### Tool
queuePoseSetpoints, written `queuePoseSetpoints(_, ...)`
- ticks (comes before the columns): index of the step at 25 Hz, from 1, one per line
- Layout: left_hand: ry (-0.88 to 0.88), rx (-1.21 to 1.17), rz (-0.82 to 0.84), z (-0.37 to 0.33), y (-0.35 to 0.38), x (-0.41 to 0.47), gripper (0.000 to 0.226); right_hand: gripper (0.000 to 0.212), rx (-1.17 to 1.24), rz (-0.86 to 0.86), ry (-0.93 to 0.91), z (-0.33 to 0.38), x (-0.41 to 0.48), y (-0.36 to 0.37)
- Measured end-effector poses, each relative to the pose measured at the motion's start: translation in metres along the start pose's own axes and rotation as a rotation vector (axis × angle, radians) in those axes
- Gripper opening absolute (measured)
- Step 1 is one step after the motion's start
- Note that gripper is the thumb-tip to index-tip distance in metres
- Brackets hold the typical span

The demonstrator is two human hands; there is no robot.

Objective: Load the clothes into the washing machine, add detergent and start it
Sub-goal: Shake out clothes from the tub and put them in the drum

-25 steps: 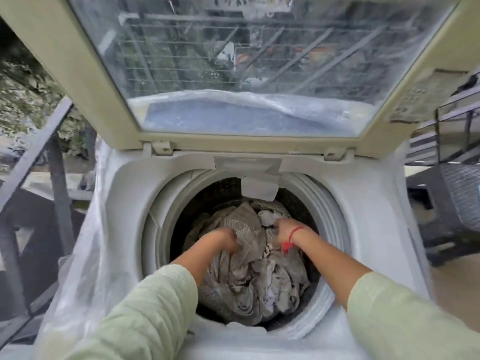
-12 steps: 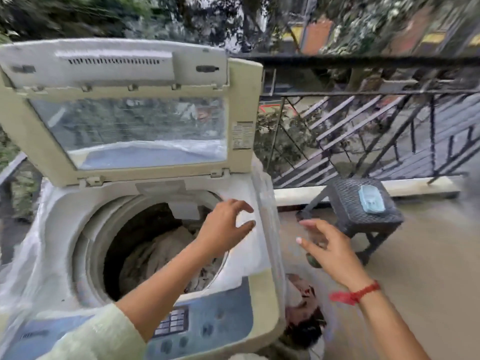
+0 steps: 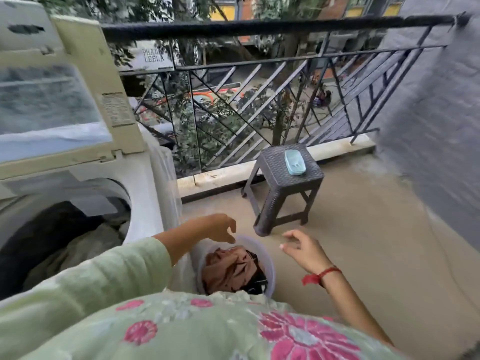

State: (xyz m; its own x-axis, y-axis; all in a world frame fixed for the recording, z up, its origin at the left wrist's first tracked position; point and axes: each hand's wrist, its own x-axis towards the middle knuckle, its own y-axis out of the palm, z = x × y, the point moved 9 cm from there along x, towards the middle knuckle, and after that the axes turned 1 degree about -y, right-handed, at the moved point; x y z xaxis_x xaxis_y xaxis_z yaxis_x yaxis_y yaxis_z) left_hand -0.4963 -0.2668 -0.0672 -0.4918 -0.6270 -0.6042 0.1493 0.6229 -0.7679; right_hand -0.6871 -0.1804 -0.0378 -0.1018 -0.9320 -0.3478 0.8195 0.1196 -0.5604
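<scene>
The top-loading washing machine (image 3: 145, 203) stands at the left with its lid (image 3: 78, 81) raised. Grey clothes (image 3: 85, 248) lie in its drum. On the floor to its right sits a white tub (image 3: 270, 268) holding brown and black clothes (image 3: 231, 268). My left hand (image 3: 220, 227) hovers over the tub's far rim, fingers apart and empty. My right hand (image 3: 304, 248) hangs just right of the tub, also spread and empty, with a red thread on the wrist.
A dark woven stool (image 3: 283, 185) stands beyond the tub with a pale blue box (image 3: 294, 162) on top. A black metal railing (image 3: 259, 74) closes the balcony behind it. A grey wall (image 3: 436, 126) runs along the right. Tan floor lies between.
My hands have left the drum and swung right and down towards the tub on the floor. The view turned from the machine to the balcony floor.
</scene>
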Motion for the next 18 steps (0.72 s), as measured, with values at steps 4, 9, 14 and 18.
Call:
queuePoseSetpoints(4,-0.080,-0.049,0.144,0.011,0.035,0.019,0.042,0.032,-0.119,0.151,0.053,-0.037,0.016,0.023)
queuePoseSetpoints(9,-0.117,-0.013,0.341,0.027,0.066,0.031,0.035,0.042,-0.269,0.441,0.172,-0.095,0.028,0.064)
queuePoseSetpoints(14,-0.219,-0.173,0.303,0.036,0.072,0.046,0.039,0.046,-0.295,0.523,0.179,-0.123,0.049,0.087)
queuePoseSetpoints(18,-0.252,-0.332,0.268,0.034,0.113,0.086,0.045,0.049,-0.311,0.490,0.211,-0.165,0.088,0.101)
